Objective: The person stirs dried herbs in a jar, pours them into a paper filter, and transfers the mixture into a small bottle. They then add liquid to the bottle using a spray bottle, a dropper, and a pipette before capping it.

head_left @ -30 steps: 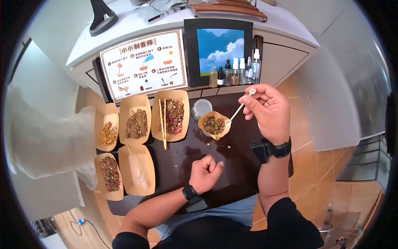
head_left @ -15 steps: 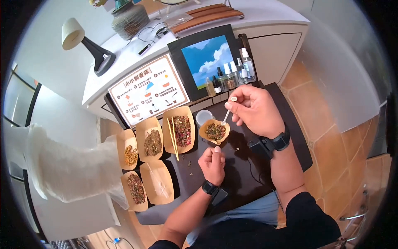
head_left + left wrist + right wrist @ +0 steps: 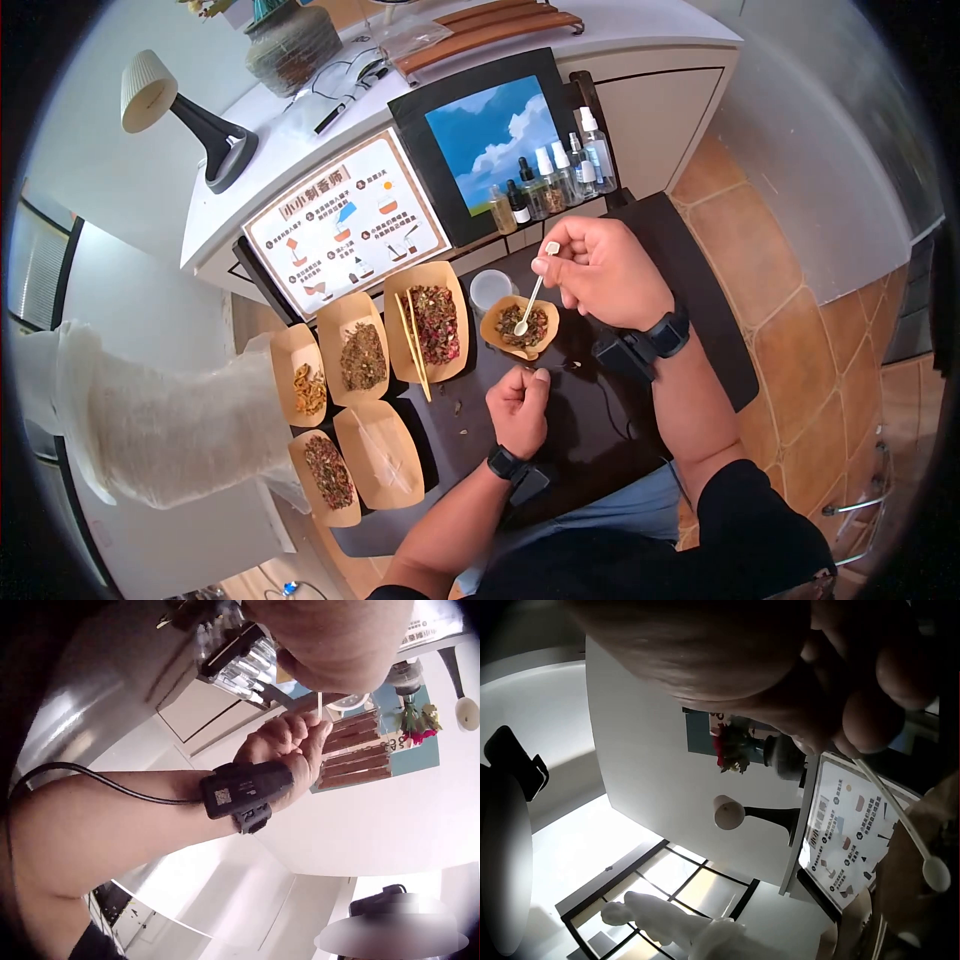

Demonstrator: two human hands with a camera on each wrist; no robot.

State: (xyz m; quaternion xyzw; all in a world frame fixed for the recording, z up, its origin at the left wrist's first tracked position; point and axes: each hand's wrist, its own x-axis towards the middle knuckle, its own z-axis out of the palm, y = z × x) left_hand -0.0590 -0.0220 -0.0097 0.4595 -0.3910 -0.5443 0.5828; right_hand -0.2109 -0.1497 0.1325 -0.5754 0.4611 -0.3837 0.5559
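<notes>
Between thumb and fingertips, my right hand (image 3: 610, 270) pinches a small white spoon (image 3: 535, 300), its handle slanting down to the left. The spoon's bowl lies over the dried herb mix (image 3: 535, 328) inside a small brown paper cup (image 3: 492, 330). In the right wrist view the spoon (image 3: 900, 814) extends from under the fingertips. My left hand (image 3: 518, 410) is a curled fist with nothing visible in it, just on the near side of the cup. Behind the cup stands a clear round container (image 3: 490, 288).
Left of the cup are several paper trays (image 3: 380, 270) of dried flowers and herbs, one with chopsticks (image 3: 413, 345) across it. Another tray (image 3: 370, 490) holds a clear plastic packet. Small bottles (image 3: 550, 190) line the back beside an instruction sheet (image 3: 345, 225). Crumbs lie on the dark table.
The spoon has moved from the cup's right rim to over the herbs. My left fist has come forward and right, closer to the cup. The head view has turned and shifted.
</notes>
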